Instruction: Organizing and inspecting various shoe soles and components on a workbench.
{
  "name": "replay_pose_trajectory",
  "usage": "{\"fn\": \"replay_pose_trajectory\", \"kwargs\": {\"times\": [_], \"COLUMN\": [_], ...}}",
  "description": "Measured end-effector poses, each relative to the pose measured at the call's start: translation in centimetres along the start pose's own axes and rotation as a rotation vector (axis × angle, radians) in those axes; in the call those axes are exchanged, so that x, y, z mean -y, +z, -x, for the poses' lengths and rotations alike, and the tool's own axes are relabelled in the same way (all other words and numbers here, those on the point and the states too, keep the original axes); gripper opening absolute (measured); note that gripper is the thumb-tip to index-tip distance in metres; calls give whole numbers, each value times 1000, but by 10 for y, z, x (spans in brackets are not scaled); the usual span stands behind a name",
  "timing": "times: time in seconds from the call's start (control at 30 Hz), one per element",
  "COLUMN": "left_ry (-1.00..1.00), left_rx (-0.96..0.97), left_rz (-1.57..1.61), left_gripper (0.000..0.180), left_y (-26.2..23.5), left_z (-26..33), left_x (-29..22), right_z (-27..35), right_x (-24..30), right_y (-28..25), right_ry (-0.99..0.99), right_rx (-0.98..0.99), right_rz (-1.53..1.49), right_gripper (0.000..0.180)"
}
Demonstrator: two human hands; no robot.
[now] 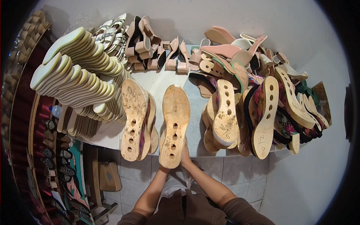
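A pale wooden sandal sole (175, 120), stained and pierced by a row of holes, is turned underside up in front of me at the table's near edge. My right hand (185, 155) is against its right side, gripping it, with most of the fingers behind the wood. My left wrist runs in beneath the sole's near end, and the left hand itself is hidden. Just to the left stand similar wooden-soled sandals (134, 122), with a bit of patterned strap between them. More wooden-soled sandals (226, 112) stand to the right, some with colourful straps.
Cream insoles (80, 82) are piled high on the table's left. Pink heeled sandals (144, 41) line the wall, beside white sandals (112, 32). Loose pink insoles (221, 50) lie at the back right. A shoe rack (47, 150) and a cardboard box (110, 176) are at left.
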State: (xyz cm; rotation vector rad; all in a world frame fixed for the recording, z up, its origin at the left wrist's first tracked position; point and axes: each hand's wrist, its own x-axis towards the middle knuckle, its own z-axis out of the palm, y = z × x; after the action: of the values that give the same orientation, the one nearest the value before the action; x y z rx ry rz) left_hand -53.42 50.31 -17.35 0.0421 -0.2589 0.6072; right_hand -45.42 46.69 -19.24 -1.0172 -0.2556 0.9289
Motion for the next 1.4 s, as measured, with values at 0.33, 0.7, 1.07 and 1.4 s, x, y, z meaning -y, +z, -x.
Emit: {"fn": "replay_pose_trajectory", "kwargs": {"times": [0.33, 0.7, 1.07, 1.4], "left_ry": [28, 246, -54, 36], "left_rx": [-8, -875, -673, -607], "left_rz": [-31, -1352, -1466, -1104], "left_gripper": [50, 40, 39, 57], "left_y": [-4, -40, 37, -21], "left_z": [1, 68, 27, -75], "left_x": [-4, 5, 91, 107], "right_z": [-4, 38, 97, -1], "right_x": [3, 36, 90, 88], "right_y": [-3, -21, -102, -138], "right_ry": [14, -149, -282, -252], "right_rx": [5, 81, -485, -204], "right_rz": [59, 659, 629, 49], "right_gripper": [46, 51, 33, 51]}}
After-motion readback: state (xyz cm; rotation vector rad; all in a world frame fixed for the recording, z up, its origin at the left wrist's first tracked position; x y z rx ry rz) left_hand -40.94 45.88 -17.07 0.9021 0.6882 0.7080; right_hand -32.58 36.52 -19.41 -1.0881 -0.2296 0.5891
